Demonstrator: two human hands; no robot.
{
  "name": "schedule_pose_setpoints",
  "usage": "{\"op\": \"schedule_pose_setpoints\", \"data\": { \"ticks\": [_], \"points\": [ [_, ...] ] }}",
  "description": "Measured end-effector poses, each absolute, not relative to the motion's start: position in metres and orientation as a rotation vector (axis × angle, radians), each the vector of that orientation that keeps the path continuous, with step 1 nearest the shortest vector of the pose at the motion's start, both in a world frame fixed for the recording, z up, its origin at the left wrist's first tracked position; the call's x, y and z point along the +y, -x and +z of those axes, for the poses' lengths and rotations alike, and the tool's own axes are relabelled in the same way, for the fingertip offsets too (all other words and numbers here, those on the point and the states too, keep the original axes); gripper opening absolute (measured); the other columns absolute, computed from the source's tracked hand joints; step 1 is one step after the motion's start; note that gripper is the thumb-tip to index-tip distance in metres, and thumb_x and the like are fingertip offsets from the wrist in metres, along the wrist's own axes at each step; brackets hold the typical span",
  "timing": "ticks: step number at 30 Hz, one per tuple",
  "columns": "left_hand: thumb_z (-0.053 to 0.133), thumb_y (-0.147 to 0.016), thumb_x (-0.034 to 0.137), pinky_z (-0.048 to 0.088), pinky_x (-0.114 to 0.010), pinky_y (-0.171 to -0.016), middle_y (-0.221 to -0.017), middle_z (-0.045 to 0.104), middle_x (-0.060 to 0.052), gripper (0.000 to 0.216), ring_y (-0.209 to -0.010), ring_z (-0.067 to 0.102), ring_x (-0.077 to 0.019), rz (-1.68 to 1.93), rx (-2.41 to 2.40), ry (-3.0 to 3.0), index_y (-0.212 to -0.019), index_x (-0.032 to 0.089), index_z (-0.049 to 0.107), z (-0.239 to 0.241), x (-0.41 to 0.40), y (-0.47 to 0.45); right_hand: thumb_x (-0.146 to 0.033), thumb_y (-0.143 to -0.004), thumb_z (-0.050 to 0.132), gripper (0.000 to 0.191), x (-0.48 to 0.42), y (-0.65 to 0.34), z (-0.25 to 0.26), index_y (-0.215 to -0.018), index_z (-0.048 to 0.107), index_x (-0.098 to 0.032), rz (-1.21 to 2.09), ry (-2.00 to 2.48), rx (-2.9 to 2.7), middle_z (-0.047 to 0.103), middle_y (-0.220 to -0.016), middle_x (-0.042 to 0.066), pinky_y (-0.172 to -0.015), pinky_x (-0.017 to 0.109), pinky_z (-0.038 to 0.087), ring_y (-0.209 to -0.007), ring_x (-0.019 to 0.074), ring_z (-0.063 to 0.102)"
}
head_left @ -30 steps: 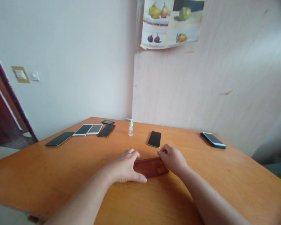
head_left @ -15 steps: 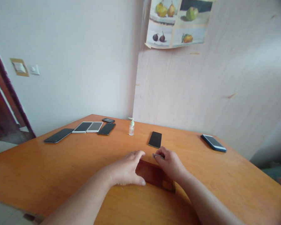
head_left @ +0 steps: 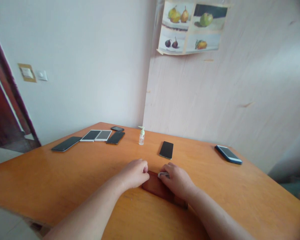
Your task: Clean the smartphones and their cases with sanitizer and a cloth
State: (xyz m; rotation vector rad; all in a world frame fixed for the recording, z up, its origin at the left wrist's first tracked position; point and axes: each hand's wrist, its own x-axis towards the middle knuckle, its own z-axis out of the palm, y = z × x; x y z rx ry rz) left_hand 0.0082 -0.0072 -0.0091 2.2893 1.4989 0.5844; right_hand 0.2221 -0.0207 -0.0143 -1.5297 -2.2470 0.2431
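Note:
A brown phone case (head_left: 154,185) lies on the wooden table right in front of me. At its left end, my left hand (head_left: 138,173) is closed with curled fingers, the thumb against the case's edge. My right hand (head_left: 178,180) is over the case's right half and hides part of it. Pinched in those fingers is a small grey-white cloth (head_left: 162,174), mostly covered by the hand and down at the case's surface. Beyond my hands a dark phone (head_left: 166,150) lies flat.
A small clear pump bottle (head_left: 141,137) stands near the back of the table (head_left: 95,166). Several phones, one of them a black phone (head_left: 66,144), lie at the back left. At the far right is a phone in a dark blue case (head_left: 228,154).
My left hand has gone from spread around the case's end to closed at its edge. The case lies flatter now. My right hand has brought the cloth down onto it.

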Motion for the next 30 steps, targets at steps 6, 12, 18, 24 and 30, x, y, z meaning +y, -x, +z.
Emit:
{"op": "schedule_pose_setpoints", "data": {
  "ticks": [6, 12, 18, 24, 30],
  "points": [
    [0.055, -0.074, 0.023, 0.029, -0.024, -0.052, -0.066, 0.06, 0.002, 0.012, -0.06, 0.054, -0.0141, 0.737, 1.475, -2.03, -0.085, 0.02, 0.06, -0.015, -0.002, -0.014, -0.024, -0.086, 0.052, 0.013, -0.02, -0.222, -0.011, -0.081, 0.064, -0.02, 0.21, 1.493, -2.2, 0.065, -0.085, 0.005, -0.07, 0.025, 0.038, -0.081, 0.0167, 0.059],
    [0.053, -0.072, 0.018, 0.031, -0.023, -0.052, -0.062, 0.057, 0.004, 0.014, -0.058, 0.053, -0.013, 0.832, 1.279, -1.855, -0.085, 0.018, 0.057, -0.011, -0.003, -0.017, -0.022, -0.085, 0.052, 0.013, -0.016, -0.223, -0.012, -0.08, 0.064, -0.021, 0.262, 1.435, -2.091, 0.065, -0.082, 0.004, -0.07, 0.024, 0.039, -0.079, 0.0166, 0.06],
    [0.052, -0.074, 0.019, 0.037, -0.023, -0.054, -0.061, 0.051, 0.006, 0.013, -0.059, 0.052, -0.0128, 0.869, 1.113, -1.771, -0.087, 0.02, 0.05, 0.006, -0.017, -0.023, -0.023, -0.089, 0.052, 0.013, -0.025, -0.214, -0.007, -0.086, 0.065, -0.022, 0.174, 1.302, -2.038, 0.065, -0.084, 0.003, -0.069, 0.024, 0.039, -0.079, 0.0158, 0.059],
    [0.047, -0.077, 0.014, 0.03, -0.021, -0.049, -0.061, 0.042, 0.009, 0.016, -0.053, 0.039, -0.009, 0.78, 0.896, -1.788, -0.092, 0.02, 0.047, 0.014, -0.029, -0.028, -0.022, -0.092, 0.05, 0.015, -0.035, -0.209, 0.004, -0.087, 0.064, -0.021, 0.013, 1.185, -2.095, 0.064, -0.083, 0.003, -0.07, 0.024, 0.038, -0.079, 0.015, 0.058],
    [0.048, -0.08, 0.019, 0.033, -0.022, -0.051, -0.066, 0.047, 0.006, 0.012, -0.057, 0.042, -0.01, 0.935, 0.968, -1.752, -0.091, 0.019, 0.053, 0.014, -0.024, -0.026, -0.021, -0.09, 0.05, 0.015, -0.034, -0.209, 0.006, -0.087, 0.064, -0.021, -0.126, 1.288, -2.143, 0.066, -0.083, 0.003, -0.068, 0.025, 0.035, -0.078, 0.0156, 0.059]
  ]
}}
